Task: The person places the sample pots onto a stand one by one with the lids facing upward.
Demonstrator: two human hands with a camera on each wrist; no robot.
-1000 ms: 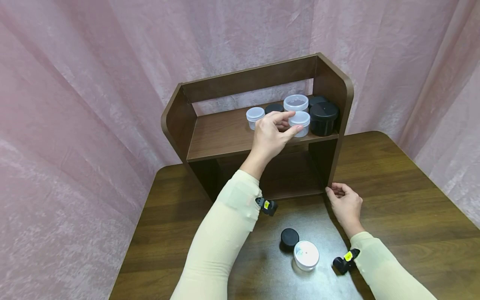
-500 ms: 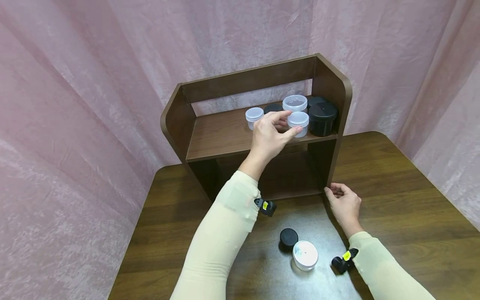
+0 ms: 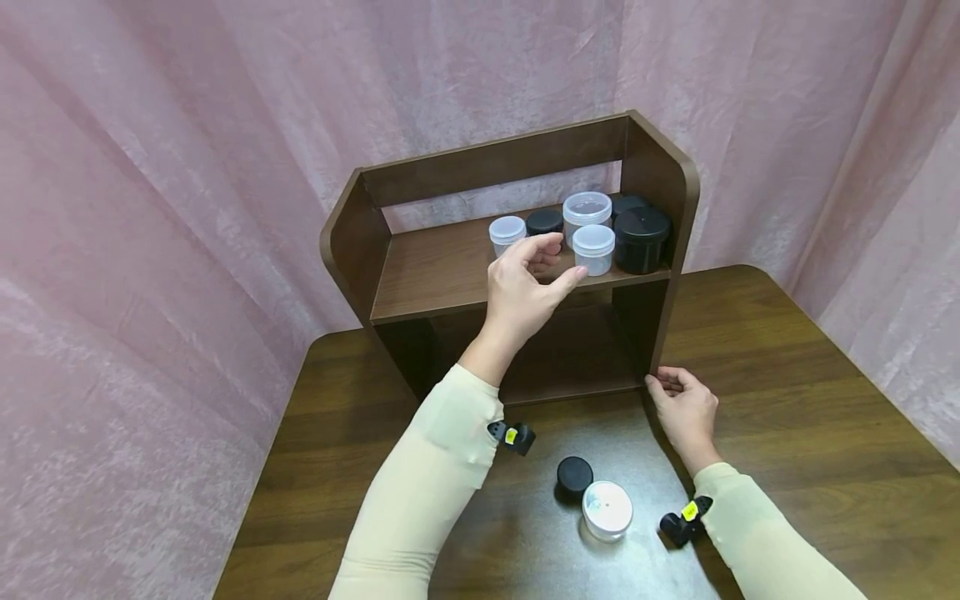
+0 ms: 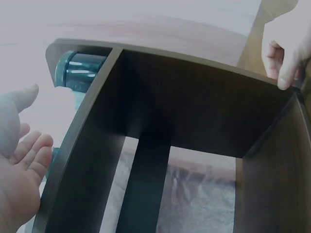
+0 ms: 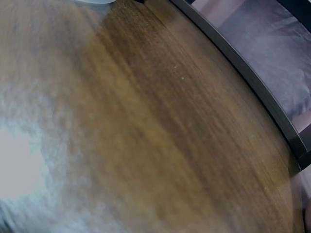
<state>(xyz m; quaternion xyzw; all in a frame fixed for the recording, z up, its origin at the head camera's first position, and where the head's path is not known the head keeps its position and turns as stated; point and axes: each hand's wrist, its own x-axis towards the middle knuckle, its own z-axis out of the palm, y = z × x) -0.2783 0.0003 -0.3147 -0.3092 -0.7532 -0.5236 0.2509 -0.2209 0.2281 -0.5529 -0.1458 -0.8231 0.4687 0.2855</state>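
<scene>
A small clear jar with a frosted lid (image 3: 594,250) stands upright near the front of the upper shelf of a brown wooden desktop shelf (image 3: 435,271). Just left of that jar is my left hand (image 3: 522,287), its thumb and fingers spread with nothing between them. The same hand (image 4: 22,165) shows a bare palm in the left wrist view. Low at the shelf's right front corner, my right hand (image 3: 684,408) grips the side panel's edge between thumb and fingers. In the left wrist view, the right hand's thumb (image 4: 286,73) lies against the panel's front edge.
Beside the jar stand a larger clear jar (image 3: 587,212), a large black jar (image 3: 642,242), a smaller black jar (image 3: 544,223) and another clear one (image 3: 507,232). On the table (image 3: 337,433) are a black-lidded jar (image 3: 574,477) and a white-lidded jar (image 3: 607,508). A pink curtain (image 3: 480,67) hangs behind.
My left hand has let go of the small clear jar and moved left and slightly down, its fingers spreading. The jar stays on the shelf. My right hand keeps its place at the corner.
</scene>
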